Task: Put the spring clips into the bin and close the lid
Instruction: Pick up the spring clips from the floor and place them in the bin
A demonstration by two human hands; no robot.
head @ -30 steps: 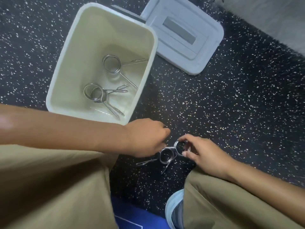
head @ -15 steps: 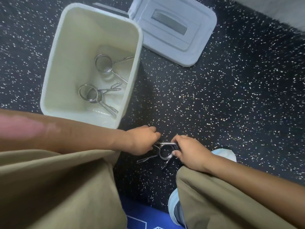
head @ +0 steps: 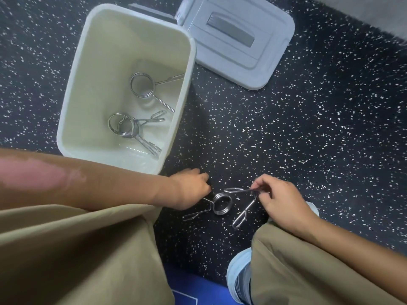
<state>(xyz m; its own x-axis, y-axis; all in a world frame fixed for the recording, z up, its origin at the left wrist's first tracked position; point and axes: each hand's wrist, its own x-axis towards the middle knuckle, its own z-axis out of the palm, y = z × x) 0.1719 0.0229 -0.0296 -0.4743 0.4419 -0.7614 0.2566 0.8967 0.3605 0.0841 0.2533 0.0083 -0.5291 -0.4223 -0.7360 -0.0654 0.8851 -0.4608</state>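
Note:
A cream bin [head: 72, 91] stands open on the dark speckled floor. Inside it lie three steel spring clips: one [head: 142, 85] toward the far end and two overlapping [head: 126, 128] nearer me. Its grey lid [head: 239, 44] lies flat on the floor to the bin's right. Just below the bin, my left hand [head: 190, 190] is closed on one handle of a spring clip [head: 221, 203] whose coil rests on the floor. My right hand [head: 279, 199] pinches the coil end of another spring clip [head: 244, 211], its two handles splayed out to the left and downward.
My knees in khaki trousers fill the bottom left and right. A light blue shoe [head: 239, 276] shows between them, beside a blue mat [head: 193, 291]. A grey surface [head: 374, 12] borders the floor at top right.
The two floor clips, overlapped between my hands before, are now apart. My right hand has drawn one clip to the right; my left hand stays on the other.

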